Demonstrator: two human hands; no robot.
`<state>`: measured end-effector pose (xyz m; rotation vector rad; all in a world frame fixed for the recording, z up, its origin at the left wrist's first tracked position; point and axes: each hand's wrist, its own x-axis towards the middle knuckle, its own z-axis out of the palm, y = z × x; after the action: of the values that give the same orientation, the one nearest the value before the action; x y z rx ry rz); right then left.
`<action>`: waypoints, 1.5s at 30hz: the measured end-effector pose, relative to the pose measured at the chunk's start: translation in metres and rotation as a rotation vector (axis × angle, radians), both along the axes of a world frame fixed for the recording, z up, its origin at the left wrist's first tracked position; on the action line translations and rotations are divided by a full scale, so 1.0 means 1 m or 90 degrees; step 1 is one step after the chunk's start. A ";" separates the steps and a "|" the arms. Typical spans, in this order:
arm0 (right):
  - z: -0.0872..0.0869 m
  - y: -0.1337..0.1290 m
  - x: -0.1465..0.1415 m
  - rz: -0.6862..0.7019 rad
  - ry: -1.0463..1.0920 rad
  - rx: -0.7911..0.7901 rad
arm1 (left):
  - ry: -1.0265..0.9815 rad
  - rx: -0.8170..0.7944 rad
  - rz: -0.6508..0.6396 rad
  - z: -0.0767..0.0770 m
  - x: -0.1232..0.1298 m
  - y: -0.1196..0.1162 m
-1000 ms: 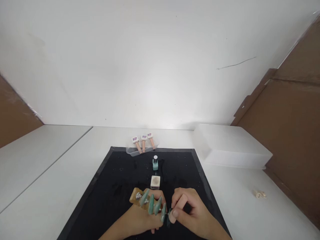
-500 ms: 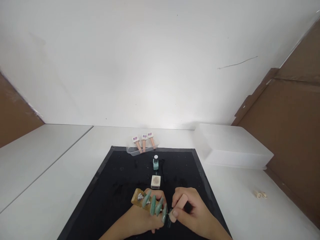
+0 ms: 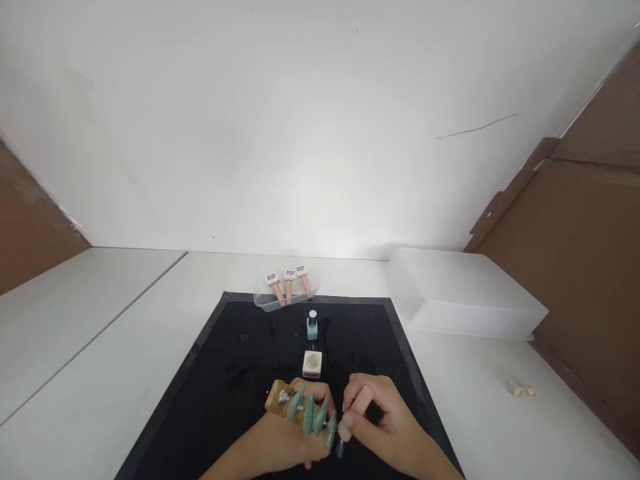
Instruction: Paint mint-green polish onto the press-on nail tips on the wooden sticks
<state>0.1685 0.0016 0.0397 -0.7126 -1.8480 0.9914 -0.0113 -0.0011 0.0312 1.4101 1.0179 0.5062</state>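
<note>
At the bottom centre of the frame the left hand (image 3: 283, 443) has its grip closed around a wooden nail-tip holder (image 3: 295, 403) carrying a row of green false nails (image 3: 316, 415); just right of it the right hand (image 3: 383, 423) pinches a pink-handled brush (image 3: 354, 412), its tip at the rightmost nail; both rest over a black mat (image 3: 235, 373) on the white surface (image 3: 100, 373); above them stand a square white jar (image 3: 312, 364) and a mint polish bottle (image 3: 313, 326).

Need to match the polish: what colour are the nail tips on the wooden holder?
Mint green nail tips, clearest in the head view.
</note>
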 end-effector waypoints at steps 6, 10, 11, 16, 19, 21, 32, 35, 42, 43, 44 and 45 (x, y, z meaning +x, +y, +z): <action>-0.005 0.003 0.003 -0.114 0.047 -0.020 | -0.010 0.034 -0.021 -0.006 -0.003 -0.001; -0.001 0.001 0.004 -0.035 0.051 0.002 | -0.005 0.018 -0.006 0.002 -0.002 -0.002; -0.001 0.000 0.004 -0.016 0.042 -0.003 | -0.003 0.012 -0.002 0.004 -0.001 -0.002; -0.003 0.003 0.002 -0.067 0.039 -0.060 | -0.011 0.002 -0.022 0.003 -0.002 -0.003; -0.005 0.005 0.003 -0.109 0.086 -0.056 | -0.020 0.025 -0.035 -0.003 -0.005 -0.003; -0.005 0.004 0.004 -0.095 0.101 -0.035 | -0.022 0.035 -0.027 -0.005 -0.006 -0.003; -0.006 0.002 0.005 -0.102 0.099 -0.059 | 0.026 0.227 -0.016 -0.011 -0.009 0.000; -0.009 0.003 0.007 -0.113 0.137 -0.038 | -0.015 0.338 -0.086 -0.020 -0.010 0.009; -0.004 -0.001 0.007 0.003 0.024 0.039 | 0.000 0.354 -0.127 -0.018 -0.003 0.015; -0.003 -0.001 0.006 0.009 0.004 0.038 | -0.001 0.351 -0.126 -0.018 -0.003 0.015; -0.003 0.000 0.006 0.009 -0.009 0.038 | 0.000 0.349 -0.126 -0.019 -0.003 0.015; -0.002 0.000 0.006 0.000 -0.015 0.039 | 0.003 0.350 -0.128 -0.020 -0.004 0.015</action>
<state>0.1744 0.0017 0.0373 -0.6903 -1.8909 0.9267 -0.0153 0.0140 0.0112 1.9770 0.7540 0.6637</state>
